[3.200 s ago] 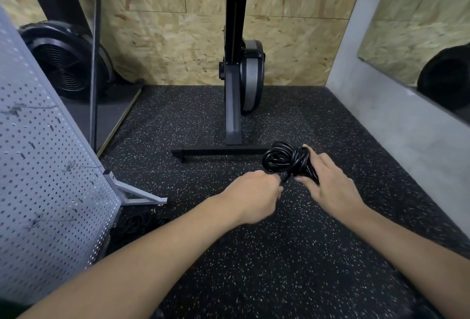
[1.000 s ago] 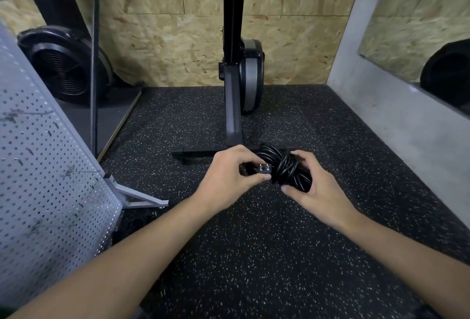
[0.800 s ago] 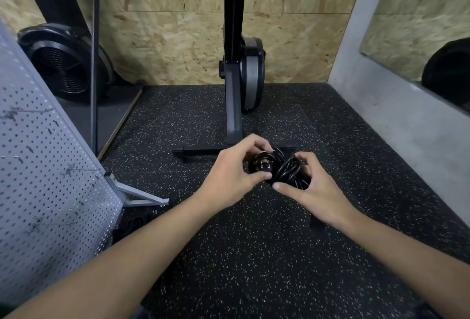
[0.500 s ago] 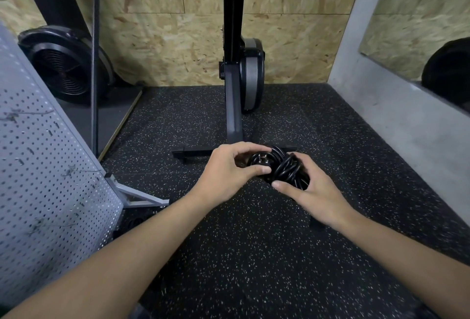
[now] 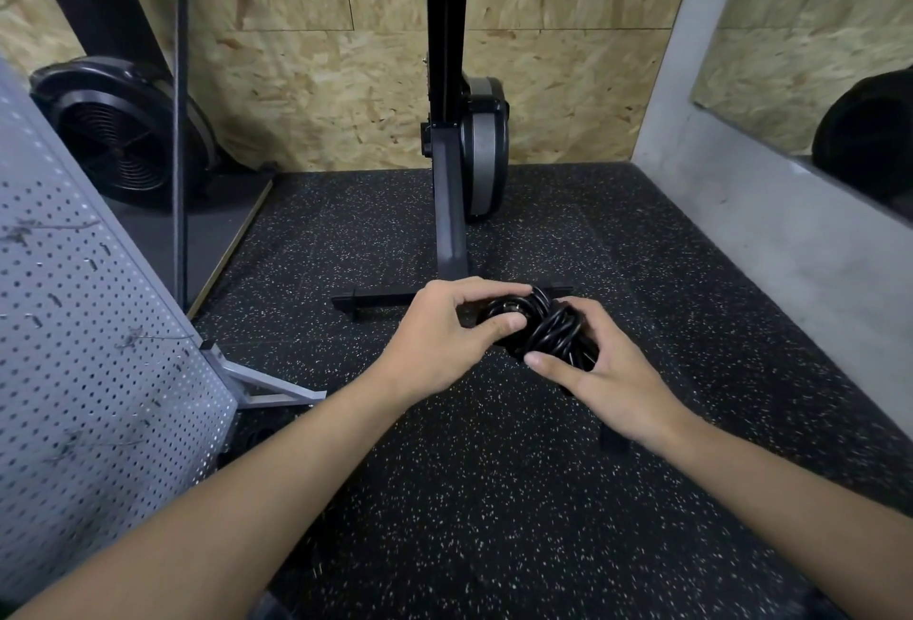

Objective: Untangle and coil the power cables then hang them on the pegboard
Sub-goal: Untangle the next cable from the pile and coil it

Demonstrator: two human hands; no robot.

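Cable: we see 1 black power cable (image 5: 546,335), glossy and wound into a tight, lumpy bundle of many overlapping loops. We cannot make out its plug ends.
Cable position: it is held in the air between our 2 hands, over the middle of the speckled rubber floor (image 5: 494,520). In this view it sits just in front of the machine's base bar (image 5: 375,298).
Left hand: our left hand (image 5: 439,338) grips the bundle's left end, with the thumb pressed on the near side and the fingers curled over the top.
Right hand: our right hand (image 5: 610,387) grips the right end. The thumb lies across the near side, and the fingers wrap behind, mostly hidden.
Pegboard: a grey perforated pegboard (image 5: 89,372) leans at the floor's left edge on a metal foot (image 5: 262,382), well apart from the cable.
Machine: a black upright post (image 5: 447,125) with a grey-faced wheel housing (image 5: 484,145) stands at the floor's far edge, against a chipboard wall (image 5: 306,76).
Far left corner: 1 black round grille (image 5: 118,135) sits behind a dark pole (image 5: 180,125).
Right edge: a grey wall (image 5: 790,244) carries a mirror (image 5: 815,26).
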